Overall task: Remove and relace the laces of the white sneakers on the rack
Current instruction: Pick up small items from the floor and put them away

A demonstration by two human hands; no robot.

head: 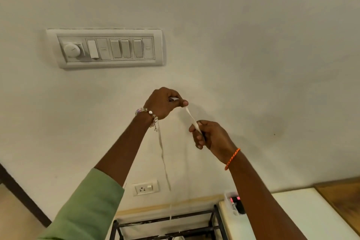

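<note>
A white shoelace [190, 116] stretches between both raised hands in front of the wall. My left hand [162, 103] pinches its upper part between thumb and fingers. My right hand [210, 135] grips it lower down. A long tail of the lace hangs from under my left hand down toward the black metal rack [165, 220] at the bottom. A sliver of something white [178, 238] shows at the bottom edge on the rack; I cannot tell whether it is a sneaker.
A switch panel [106, 47] is on the wall at upper left and a socket [145, 188] sits lower down. A white table [303, 216] stands right of the rack, with a small black device [236, 203] at its edge.
</note>
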